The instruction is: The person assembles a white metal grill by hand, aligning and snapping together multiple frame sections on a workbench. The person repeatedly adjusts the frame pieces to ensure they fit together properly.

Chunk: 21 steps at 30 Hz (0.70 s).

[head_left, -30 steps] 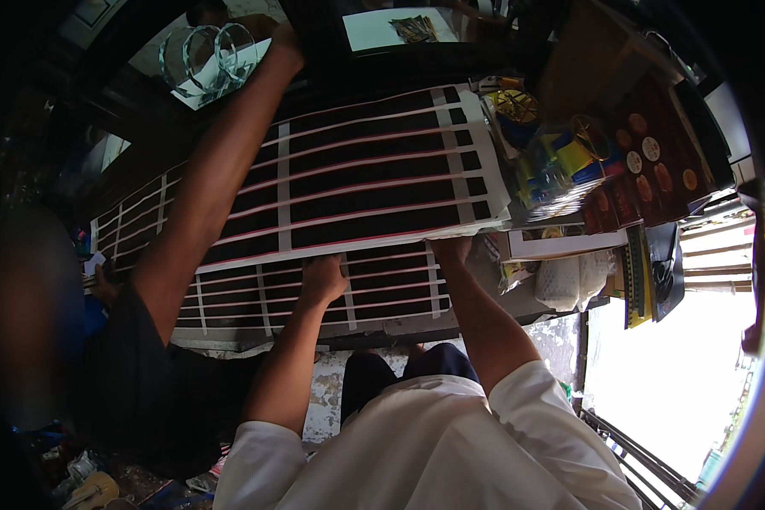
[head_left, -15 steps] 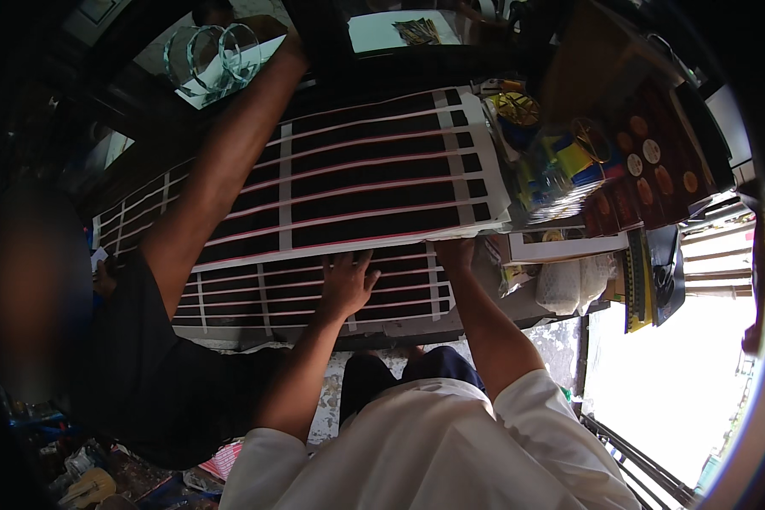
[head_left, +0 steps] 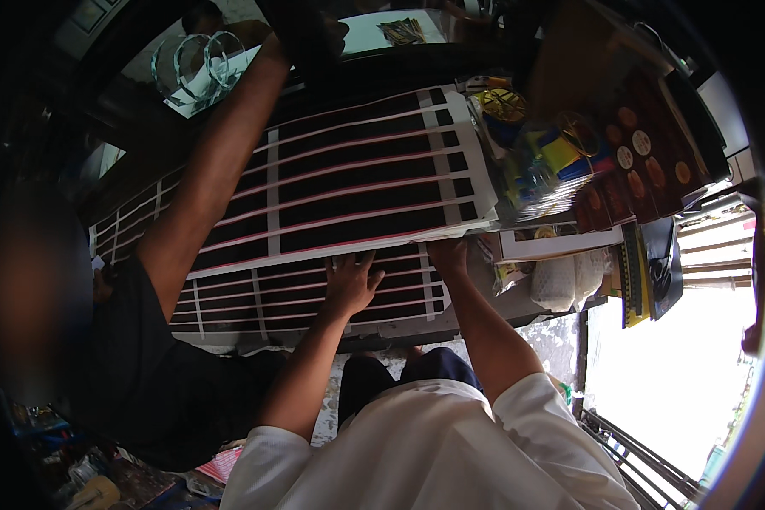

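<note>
A stack of large printed sheets [head_left: 361, 157], black panels divided by white and red lines, lies on the table in front of me. A similar sheet [head_left: 297, 302] lies lower and nearer, partly covered by the stack's front edge. My left hand [head_left: 351, 285] rests on this nearer sheet, fingers spread, tips at the stack's edge. At the near right corner of the stack is my right hand [head_left: 447, 255]; its fingers are tucked under the edge and hidden, so I cannot tell if they grip. A co-worker's bare arm [head_left: 200, 187] stretches across the stack from the left.
To the right stand plastic-wrapped goods [head_left: 544, 166], dark red packages [head_left: 650, 161] and a white box edge [head_left: 561, 245]. Bubble-wrapped bundles [head_left: 561, 280] sit below. Clear glass rings [head_left: 200, 66] are behind the stack. The co-worker in a dark shirt [head_left: 144, 365] is close on my left.
The whole view has shifted slightly, so the table appears a little farther left. My hands keep nearly the same places. The co-worker's arm is still stretched across the stack.
</note>
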Each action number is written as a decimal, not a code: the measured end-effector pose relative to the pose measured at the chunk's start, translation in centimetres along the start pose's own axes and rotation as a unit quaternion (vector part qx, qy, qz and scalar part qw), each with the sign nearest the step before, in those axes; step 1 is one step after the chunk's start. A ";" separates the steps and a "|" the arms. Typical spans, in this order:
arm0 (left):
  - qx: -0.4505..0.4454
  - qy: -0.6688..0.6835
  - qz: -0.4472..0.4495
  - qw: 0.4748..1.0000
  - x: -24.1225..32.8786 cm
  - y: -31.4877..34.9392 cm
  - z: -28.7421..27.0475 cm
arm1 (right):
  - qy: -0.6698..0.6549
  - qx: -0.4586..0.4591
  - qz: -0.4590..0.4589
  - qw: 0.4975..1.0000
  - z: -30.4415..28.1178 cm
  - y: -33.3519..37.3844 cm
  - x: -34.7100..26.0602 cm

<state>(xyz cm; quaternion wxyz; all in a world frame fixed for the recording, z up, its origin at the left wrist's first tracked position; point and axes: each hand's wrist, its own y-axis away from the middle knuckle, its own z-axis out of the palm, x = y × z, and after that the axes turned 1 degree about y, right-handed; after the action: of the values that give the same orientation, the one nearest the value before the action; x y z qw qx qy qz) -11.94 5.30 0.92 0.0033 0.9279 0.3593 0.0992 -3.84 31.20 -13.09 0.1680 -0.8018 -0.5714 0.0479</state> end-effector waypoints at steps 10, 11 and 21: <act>0.009 -0.002 -0.003 1.000 1.5 -0.1 0.1 | 0.008 -0.053 0.002 0.999 -1.8 -0.3 -0.3; 0.005 -0.001 0.000 1.000 1.6 -0.2 0.2 | 0.006 -0.029 0.005 1.000 -2.0 -0.3 -0.4; 0.069 -0.020 0.032 0.997 2.2 -0.6 0.8 | 0.006 -0.048 0.017 0.999 -3.0 -1.0 -0.4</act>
<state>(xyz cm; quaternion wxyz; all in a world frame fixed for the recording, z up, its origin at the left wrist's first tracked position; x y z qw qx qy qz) -10.58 7.25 0.44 -0.0566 0.9387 0.3355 0.0559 -4.08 30.45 -9.99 0.1315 -0.8191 -0.5580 0.0187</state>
